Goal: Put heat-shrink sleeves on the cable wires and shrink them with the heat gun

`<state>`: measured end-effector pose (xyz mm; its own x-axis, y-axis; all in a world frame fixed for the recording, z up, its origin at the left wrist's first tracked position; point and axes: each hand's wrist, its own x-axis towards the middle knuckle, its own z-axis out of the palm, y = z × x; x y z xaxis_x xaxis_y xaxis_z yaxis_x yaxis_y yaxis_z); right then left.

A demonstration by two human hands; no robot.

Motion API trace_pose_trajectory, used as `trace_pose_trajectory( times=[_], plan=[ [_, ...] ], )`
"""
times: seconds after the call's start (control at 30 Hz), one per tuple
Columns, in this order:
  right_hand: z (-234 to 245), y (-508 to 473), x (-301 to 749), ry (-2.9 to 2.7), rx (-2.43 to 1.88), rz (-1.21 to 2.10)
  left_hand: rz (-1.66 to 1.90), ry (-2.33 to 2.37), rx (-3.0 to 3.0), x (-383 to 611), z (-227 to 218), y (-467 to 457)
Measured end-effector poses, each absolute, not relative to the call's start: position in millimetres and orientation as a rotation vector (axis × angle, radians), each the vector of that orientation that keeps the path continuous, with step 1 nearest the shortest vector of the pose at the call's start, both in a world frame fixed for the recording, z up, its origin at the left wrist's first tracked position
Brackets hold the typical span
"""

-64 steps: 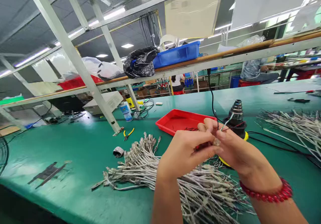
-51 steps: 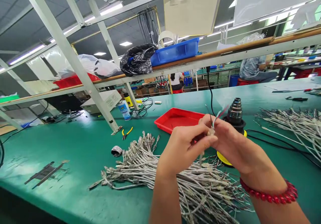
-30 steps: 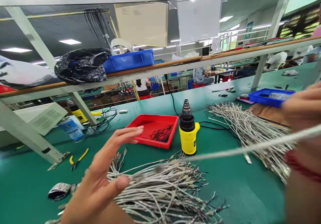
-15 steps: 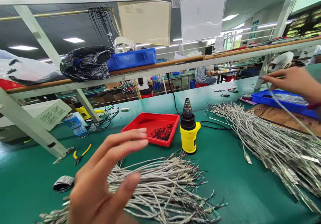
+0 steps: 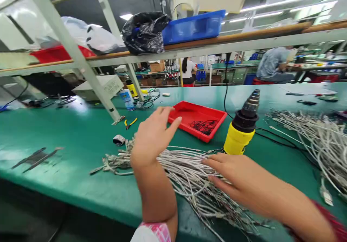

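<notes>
The right hand [image 5: 233, 178] has been brought back from the far right, where a single cable was being carried out half a second ago. It is now laid flat on the near pile of cables [image 5: 187, 169], fingers stretched out and close together, and nothing is held in it. The left hand [image 5: 153, 135] has been kept above the same pile, palm down, fingers loosely spread and empty. Whether it touches the strands cannot be told. From this it is judged that one cable has been put aside and that the pile is being reached into afresh.

Everything is carried by the green tabletop [image 5: 67, 144]. The near pile lies toward its front edge, under both hands, and a second pile of cables [image 5: 320, 144] is spread well apart to the right. A red tray [image 5: 185, 113] with dark scraps is set behind the near pile, and a yellow heat gun [image 5: 240, 137] is stood upright just beside it. Farther back a spray can [image 5: 127, 99], yellow-handled pliers [image 5: 130, 122] and a small tape roll [image 5: 118, 139] are seen.

No brand or wording can be read; the can's label is blurred.
</notes>
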<state>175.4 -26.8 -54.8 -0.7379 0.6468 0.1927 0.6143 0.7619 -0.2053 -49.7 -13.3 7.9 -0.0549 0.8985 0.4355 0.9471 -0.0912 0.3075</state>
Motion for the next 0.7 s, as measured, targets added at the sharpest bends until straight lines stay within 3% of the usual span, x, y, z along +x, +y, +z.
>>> trace_pose_trajectory(
  times=[0.07,0.2,0.37,0.53,0.7],
  plan=[
    [-63,-16,127,-2.926,-1.101,0.134,-0.739,-2.131,-2.156,-55,3,-7],
    [-75,-2,74,-2.914,-1.211,0.012,-0.884,-2.051,-2.315,-56,-1,-4],
    [-95,10,77,-2.883,-1.232,-0.085,-0.714,-1.967,-2.452,-36,-3,1],
    [-116,21,79,-2.9,-1.258,-0.097,-0.516,-2.129,-2.219,-15,-6,13],
    [-98,18,85,-2.852,-1.255,-0.125,-0.479,-2.115,-2.343,-17,-9,18]
  ],
)
